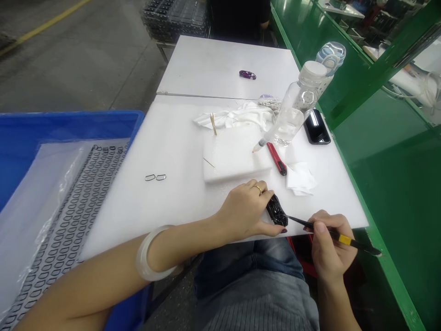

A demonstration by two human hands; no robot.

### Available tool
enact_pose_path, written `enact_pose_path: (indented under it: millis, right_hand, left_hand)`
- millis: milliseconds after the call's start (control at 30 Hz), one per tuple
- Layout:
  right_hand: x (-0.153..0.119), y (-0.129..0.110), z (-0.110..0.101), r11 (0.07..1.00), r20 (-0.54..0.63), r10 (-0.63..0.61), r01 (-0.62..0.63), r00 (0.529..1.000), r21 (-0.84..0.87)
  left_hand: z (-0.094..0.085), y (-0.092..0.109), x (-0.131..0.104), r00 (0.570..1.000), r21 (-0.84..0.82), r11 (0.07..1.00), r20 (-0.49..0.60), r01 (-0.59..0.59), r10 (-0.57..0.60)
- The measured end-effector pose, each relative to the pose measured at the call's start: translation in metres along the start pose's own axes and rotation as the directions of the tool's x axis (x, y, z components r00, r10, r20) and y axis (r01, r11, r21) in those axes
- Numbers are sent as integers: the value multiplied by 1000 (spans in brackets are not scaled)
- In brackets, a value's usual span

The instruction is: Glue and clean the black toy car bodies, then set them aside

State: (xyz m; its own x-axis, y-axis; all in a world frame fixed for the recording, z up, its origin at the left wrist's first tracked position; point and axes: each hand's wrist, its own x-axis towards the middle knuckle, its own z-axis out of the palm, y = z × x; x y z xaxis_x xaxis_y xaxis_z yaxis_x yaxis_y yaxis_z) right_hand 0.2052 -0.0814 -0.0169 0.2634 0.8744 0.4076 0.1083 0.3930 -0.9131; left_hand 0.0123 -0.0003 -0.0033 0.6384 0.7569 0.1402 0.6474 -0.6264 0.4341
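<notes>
My left hand (pixel 246 209) is closed around a small bundle of black loop-shaped pieces (pixel 276 211) at the table's front edge. Between finger and thumb of my right hand (pixel 329 239) are black tweezers (pixel 346 240) with a yellow band, their tip touching the right side of the bundle. Two loose dark rings (pixel 155 177), rounded and oblong, lie apart on the table to the left. A white foam block (pixel 234 154) sits just beyond my left hand, with thin sticks (pixel 213 124) standing in its far edge.
A red utility knife (pixel 277 159), folded tissue (pixel 301 178), a syringe (pixel 263 141), a clear bottle (pixel 298 103) and a phone (pixel 316 126) are at the right. On the left, a blue bin (pixel 69 120) holds a sheet with rows of rings (pixel 82 202). A green partition (pixel 389 151) borders the table.
</notes>
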Motion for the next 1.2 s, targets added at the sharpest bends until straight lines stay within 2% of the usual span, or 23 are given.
enact_pose_path:
  millis: [133, 233, 300, 400, 467, 533, 633, 667, 733, 800, 833, 867, 967, 1033, 1100, 1200]
  right_hand:
    - [-1, 2, 2, 998, 20, 20, -19, 1000, -68]
    - [3, 1, 6, 995, -100, -80, 74, 992, -63]
    - [6, 0, 7, 989, -208, -150, 143, 967, -50]
    - [12, -1, 3, 992, -267, -119, 106, 956, -62]
    - [20, -2, -2, 991, -228, -48, 18, 972, -132]
    - [34, -2, -6, 967, -119, -10, -21, 993, -253]
    - [68, 1, -2, 906, 154, -23, 86, 988, -414]
    - [81, 2, 2, 883, 256, -43, 157, 966, -442]
    - [104, 7, 10, 828, 455, -70, 306, 888, -470]
    - [121, 12, 16, 764, 580, -62, 412, 812, -496]
    - [127, 15, 16, 735, 596, -53, 435, 801, -520]
    - [132, 17, 14, 710, 578, -48, 435, 814, -554]
    - [141, 22, 1, 643, 404, -28, 326, 914, -693]
    - [143, 23, -7, 572, 301, 49, 220, 952, -790]
    - [142, 23, -8, 525, 266, 127, 163, 955, -835]
    - [135, 21, 3, 551, 338, 229, 165, 913, -818]
  left_hand:
    - [0, 0, 0, 1000, 6, 1000, 6, -4, 4]
    - [-1, 0, 1, 1000, 13, 1000, 16, -7, 7]
    - [-1, 0, 1, 1000, 17, 1000, 25, -8, 8]
    - [-1, 0, 0, 999, 25, 1000, 37, -7, 6]
    - [0, 0, 0, 999, 33, 999, 42, -6, 5]
    - [1, 0, 0, 999, 45, 999, 50, -9, 7]
    - [1, 0, 1, 998, 62, 998, 63, -16, 12]
    - [1, 0, 1, 998, 63, 998, 64, -16, 12]
    - [1, 1, 1, 998, 58, 998, 64, -14, 11]
    - [1, 1, 1, 998, 53, 999, 67, -11, 7]
    - [1, 2, 1, 997, 55, 998, 73, -10, 6]
    - [1, 2, 1, 997, 59, 998, 83, -9, 4]
    - [0, 2, 1, 994, 76, 997, 107, -13, 4]
    - [0, 2, 1, 993, 82, 997, 117, -15, 5]
    - [-1, 2, 2, 992, 82, 997, 128, -10, 0]
    - [-2, 2, 2, 990, 80, 997, 140, 1, -12]
